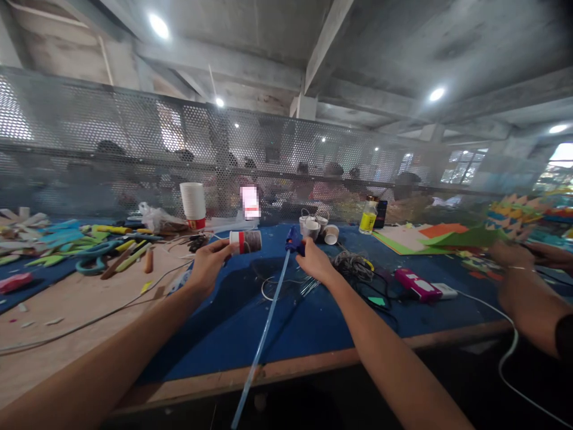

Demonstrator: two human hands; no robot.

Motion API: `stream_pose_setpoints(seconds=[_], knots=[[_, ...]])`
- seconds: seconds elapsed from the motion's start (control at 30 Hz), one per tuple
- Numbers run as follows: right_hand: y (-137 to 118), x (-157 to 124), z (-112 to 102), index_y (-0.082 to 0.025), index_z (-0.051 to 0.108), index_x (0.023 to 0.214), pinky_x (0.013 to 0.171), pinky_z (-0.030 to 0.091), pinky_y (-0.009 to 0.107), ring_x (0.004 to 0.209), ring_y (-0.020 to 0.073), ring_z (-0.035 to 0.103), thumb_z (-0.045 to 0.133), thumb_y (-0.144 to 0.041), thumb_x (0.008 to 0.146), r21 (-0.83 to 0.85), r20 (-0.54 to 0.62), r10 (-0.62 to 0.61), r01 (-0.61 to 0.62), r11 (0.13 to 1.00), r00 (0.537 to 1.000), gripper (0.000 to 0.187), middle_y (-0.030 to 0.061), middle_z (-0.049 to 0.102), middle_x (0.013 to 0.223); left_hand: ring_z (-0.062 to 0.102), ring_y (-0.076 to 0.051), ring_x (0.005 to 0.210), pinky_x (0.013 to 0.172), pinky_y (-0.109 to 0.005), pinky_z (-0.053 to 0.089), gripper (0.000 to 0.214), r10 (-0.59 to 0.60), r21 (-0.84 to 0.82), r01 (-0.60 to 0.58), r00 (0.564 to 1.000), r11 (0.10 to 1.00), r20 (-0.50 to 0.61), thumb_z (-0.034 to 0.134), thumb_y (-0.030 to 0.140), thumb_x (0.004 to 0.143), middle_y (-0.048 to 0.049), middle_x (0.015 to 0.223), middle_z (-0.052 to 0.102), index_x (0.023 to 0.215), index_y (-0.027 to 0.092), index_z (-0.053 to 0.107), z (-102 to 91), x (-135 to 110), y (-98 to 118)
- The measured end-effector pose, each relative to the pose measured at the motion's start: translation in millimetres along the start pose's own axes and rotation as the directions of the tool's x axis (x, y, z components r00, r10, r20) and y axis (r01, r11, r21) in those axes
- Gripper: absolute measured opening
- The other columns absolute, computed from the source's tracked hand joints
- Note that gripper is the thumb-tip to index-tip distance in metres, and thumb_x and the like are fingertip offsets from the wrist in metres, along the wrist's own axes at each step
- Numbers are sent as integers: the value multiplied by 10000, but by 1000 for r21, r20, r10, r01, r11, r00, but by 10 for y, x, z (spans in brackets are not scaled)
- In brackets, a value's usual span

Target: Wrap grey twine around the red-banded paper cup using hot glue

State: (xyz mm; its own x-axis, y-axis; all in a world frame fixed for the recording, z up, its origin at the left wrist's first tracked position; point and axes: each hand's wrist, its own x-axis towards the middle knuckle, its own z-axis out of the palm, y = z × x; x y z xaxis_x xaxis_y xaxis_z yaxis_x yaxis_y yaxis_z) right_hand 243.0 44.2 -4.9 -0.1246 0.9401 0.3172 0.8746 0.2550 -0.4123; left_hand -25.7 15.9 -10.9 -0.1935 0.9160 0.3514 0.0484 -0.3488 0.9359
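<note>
Head view, cup [245,242] in left hand [208,266]

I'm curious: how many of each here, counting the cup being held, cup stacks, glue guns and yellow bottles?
held cup: 1, in the left hand
cup stack: 1
glue gun: 1, in the right hand
yellow bottle: 1
Total: 4

Pretty raw space: bare grey concrete ceiling [322,42], round white ceiling lights [159,25], perforated grey metal screen [134,149] behind the long wooden workbench [67,310], bright windows [461,167] far right.
</note>
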Motion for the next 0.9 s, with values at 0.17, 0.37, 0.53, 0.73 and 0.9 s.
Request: stream_pose_setpoints(seconds=[0.17,0.37,0.53,0.73,0.9], knots=[[135,40,96,-124,477,1210,888,435,408,1130,340,570,553,-317,805,-56,128,41,-34,998,991,455,197,580,1248,507,-125,579,545,-231,395,240,15,-13,-16,1000,1000,-12,729,408,681,-5,690,640,778,190,707,-10,8,12],[168,60,139,-142,531,1180,895,427,465,1129,354,561,586,-374,774,-84,195,87,-72,994,977,470,186,599,1219,489,-119,540,506,-232,375,243,10,-14,-9,999,1000,37,727,406,689,-6,639,635,776,179,727,52,-60,98],[112,4,101,-174,582,1141,941,396,497,1168,350,513,599,-351,759,-112,198,78,-57,992,977,421,160,565,1234,547,-129,554,536,-241,414,253,-18,-49,21,999,999,48,751,351,670,-8,650,676,843,166,753,109,-121,170],[-208,-99,88,-183,619,1064,963,426,449,1075,255,576,559,-258,815,179,-62,-150,159,971,987,266,115,606,1148,611,-157,616,562,-246,443,334,-22,-23,24,998,999,61,757,368,674,-38,775,740,931,154,757,157,-170,206],[-479,-218,114,-183,450,1240,614,558,294,660,134,677,576,-244,831,836,342,-283,-153,526,896,433,112,581,1254,655,-202,784,695,-269,484,347,116,33,-117,992,993,52,742,391,699,-58,893,753,952,155,761,181,-201,206]])
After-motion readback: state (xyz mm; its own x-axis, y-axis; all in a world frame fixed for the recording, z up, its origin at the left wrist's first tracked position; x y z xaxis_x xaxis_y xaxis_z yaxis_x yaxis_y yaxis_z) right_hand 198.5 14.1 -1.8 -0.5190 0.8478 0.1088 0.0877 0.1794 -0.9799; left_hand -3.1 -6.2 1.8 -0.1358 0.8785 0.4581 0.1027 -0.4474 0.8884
